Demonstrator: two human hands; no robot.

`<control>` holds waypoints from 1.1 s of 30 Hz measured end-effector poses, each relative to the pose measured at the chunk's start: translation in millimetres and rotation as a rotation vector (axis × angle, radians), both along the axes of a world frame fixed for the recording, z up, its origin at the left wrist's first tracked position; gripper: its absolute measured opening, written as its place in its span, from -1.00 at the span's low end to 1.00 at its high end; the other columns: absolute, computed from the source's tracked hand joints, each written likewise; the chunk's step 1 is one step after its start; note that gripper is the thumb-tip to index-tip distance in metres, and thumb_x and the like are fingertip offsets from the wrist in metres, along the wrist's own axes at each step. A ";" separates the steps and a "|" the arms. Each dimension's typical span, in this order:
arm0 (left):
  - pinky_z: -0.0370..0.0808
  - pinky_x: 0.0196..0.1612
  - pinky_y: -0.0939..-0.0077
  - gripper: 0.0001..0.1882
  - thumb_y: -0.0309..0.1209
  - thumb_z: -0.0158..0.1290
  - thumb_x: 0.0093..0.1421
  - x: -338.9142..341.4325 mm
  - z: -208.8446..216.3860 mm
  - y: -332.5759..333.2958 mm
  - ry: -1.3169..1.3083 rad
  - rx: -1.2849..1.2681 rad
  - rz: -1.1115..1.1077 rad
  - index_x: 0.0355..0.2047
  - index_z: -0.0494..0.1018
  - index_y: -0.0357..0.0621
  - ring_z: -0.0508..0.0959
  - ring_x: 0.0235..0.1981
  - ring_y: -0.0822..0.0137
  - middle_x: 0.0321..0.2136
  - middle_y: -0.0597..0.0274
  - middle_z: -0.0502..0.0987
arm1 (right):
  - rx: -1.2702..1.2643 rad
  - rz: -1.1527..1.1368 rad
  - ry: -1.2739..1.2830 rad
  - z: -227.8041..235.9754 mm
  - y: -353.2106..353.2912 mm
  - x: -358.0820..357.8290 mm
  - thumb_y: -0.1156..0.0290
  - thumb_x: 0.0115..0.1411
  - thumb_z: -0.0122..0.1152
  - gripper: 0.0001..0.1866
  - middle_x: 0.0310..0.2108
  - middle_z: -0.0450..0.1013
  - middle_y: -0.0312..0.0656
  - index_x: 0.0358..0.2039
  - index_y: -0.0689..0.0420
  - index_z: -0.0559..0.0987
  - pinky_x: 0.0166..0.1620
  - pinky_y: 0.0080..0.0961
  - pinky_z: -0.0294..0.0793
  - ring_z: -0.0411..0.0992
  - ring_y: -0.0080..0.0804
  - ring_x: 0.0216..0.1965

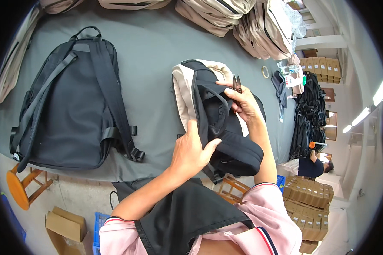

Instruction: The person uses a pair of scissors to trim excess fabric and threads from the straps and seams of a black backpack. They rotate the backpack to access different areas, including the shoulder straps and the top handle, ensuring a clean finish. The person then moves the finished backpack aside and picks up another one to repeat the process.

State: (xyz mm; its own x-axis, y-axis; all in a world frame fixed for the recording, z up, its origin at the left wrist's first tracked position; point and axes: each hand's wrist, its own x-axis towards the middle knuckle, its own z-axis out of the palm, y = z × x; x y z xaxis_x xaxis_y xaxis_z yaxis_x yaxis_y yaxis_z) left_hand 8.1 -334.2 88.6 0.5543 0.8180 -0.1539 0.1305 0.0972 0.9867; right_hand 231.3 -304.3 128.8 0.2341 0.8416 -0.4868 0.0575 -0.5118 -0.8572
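A beige and black backpack (184, 100) lies on the grey-covered table in front of me, folded partly open so that its dark inside shows. My left hand (190, 151) grips its near left edge, thumb pointing right across the black fabric. At its upper right, my right hand (244, 104) holds a pair of small dark thread snips (237, 84), blades pointing up past the fingers. That hand's fingertips also press on the black cloth. A padded black strap (240, 153) bulges toward me between my forearms. The snips' handles are hidden in my palm.
A black backpack (70, 110) lies straps up on the left of the table (147, 55). Beige backpacks (215, 17) line the far edge. A tape roll (265, 72) and a heap of black bags (308, 114) are at right. Below stand a wooden stool (19, 189) and a carton (64, 227).
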 end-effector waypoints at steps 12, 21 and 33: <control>0.42 -0.53 0.07 -0.45 -0.29 0.19 0.06 12.1 -0.3 17.9 0.068 0.129 0.033 -0.19 0.10 -0.35 0.49 -0.62 -0.21 -0.69 -0.17 0.43 | 0.460 0.536 -0.866 38.5 12.9 -31.5 0.42 -0.12 0.39 -0.74 -0.09 0.47 -0.23 -0.44 0.28 0.56 -0.16 -0.50 0.43 0.46 -0.37 -0.16; 0.24 0.11 0.53 -0.35 -0.64 0.11 -0.12 5.9 -13.1 22.7 -0.338 -0.445 0.020 0.02 0.14 -0.25 0.29 0.02 0.39 -0.03 0.17 0.28 | 0.263 0.404 -0.595 4.4 18.0 -11.8 0.55 -0.01 0.23 -0.89 -0.02 0.40 -0.30 -0.46 0.31 0.51 -0.26 -0.63 0.34 0.36 -0.57 -0.28; 0.45 -0.20 0.65 -0.24 -0.77 -0.08 -0.20 1.3 -25.3 18.6 -0.684 -0.865 0.179 0.13 0.14 -0.24 0.47 -0.24 0.50 -0.07 0.18 0.36 | 0.034 0.249 -0.264 -9.7 19.9 -13.7 0.47 0.01 0.26 -0.64 -0.31 0.35 -0.46 -0.11 0.05 0.58 -0.49 -0.73 0.25 0.24 -0.74 -0.48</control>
